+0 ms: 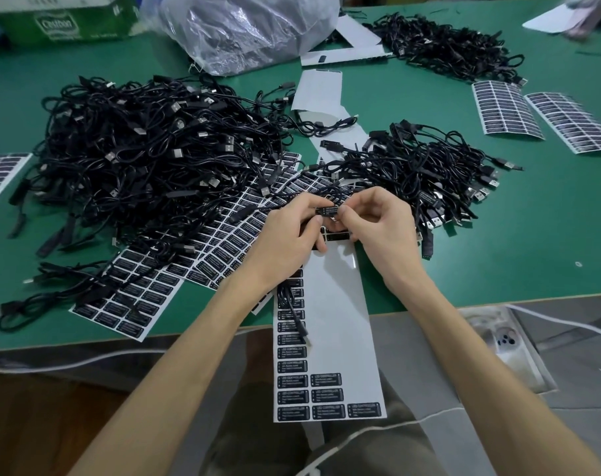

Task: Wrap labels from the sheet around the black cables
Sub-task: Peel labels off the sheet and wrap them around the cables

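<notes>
Label (329, 210) was seen just above the far end of the label sheet (340, 324), lifted off it and held between both hands. Its long axis was laid roughly left-to-right, tilted slightly up to the right, along the black cable (257, 210) being wrapped. Left hand (288, 235) was placed at the label's left end, thumb and forefinger pinching cable and label together. Right hand (378, 225) was placed at the right end, fingers (344, 211) curled and pinching the label's edge. Both hands were equally near, so no reach was judged needed. The cable was run leftward from the pinch toward the large cable pile (137, 149), left of and beyond the sheet. A smaller pile (429, 166) was noted right of and beyond the sheet. The sheet was draped over the near edge of the counter (532, 235), with most of its labels gone. Step was judged mid-wrap: the free flap would need rolling round the cable's axis and pressing shut. How far the label was closed could not be told.
</notes>
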`<action>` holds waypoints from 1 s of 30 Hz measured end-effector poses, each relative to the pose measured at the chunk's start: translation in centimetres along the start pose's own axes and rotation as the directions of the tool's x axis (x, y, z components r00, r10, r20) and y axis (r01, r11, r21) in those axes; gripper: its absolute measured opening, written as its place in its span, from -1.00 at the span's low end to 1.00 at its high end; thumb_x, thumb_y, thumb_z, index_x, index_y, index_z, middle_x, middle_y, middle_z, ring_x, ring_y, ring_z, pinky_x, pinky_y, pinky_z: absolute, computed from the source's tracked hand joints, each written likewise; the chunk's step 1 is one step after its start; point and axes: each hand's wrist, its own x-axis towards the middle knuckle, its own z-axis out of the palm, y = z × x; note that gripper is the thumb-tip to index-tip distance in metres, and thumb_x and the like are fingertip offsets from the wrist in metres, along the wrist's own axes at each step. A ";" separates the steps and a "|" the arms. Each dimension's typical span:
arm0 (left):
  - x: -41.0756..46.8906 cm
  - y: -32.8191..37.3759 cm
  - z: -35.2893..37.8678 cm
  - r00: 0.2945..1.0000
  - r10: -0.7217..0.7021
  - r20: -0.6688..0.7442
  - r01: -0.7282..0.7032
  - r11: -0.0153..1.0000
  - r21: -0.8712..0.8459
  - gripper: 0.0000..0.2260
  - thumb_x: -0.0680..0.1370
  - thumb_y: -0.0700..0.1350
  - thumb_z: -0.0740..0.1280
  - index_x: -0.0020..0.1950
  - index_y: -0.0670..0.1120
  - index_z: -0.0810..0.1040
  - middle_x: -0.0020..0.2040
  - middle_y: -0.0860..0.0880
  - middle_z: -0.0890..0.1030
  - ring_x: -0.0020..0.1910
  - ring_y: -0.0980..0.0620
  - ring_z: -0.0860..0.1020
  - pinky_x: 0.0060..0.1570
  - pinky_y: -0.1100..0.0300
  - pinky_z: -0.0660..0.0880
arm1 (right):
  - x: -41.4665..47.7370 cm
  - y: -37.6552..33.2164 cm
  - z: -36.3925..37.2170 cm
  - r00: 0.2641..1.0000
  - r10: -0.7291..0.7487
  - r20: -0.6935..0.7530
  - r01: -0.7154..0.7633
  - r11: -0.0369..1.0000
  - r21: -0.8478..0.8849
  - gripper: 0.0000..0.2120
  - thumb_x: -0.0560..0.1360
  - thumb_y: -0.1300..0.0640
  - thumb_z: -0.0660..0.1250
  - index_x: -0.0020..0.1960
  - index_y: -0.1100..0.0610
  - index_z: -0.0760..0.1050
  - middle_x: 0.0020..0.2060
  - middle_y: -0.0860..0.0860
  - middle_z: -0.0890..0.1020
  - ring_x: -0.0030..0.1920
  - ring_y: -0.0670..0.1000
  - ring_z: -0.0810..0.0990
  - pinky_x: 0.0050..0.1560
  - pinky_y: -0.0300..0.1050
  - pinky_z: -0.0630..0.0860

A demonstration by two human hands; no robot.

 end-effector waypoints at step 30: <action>0.1 0.4 -0.1 1.000 0.023 -0.013 -0.023 0.999 -0.037 -0.83 0.68 -0.14 0.27 0.23 -0.01 0.60 -0.25 -0.01 0.69 -0.24 0.01 0.69 0.03 -0.03 0.61 | -0.2 -0.8 0.1 0.998 0.055 -0.006 -0.056 0.996 -0.070 -0.96 0.52 0.18 0.43 -0.09 0.10 0.58 -0.24 -0.01 0.72 -0.16 0.02 0.73 -0.11 0.15 0.68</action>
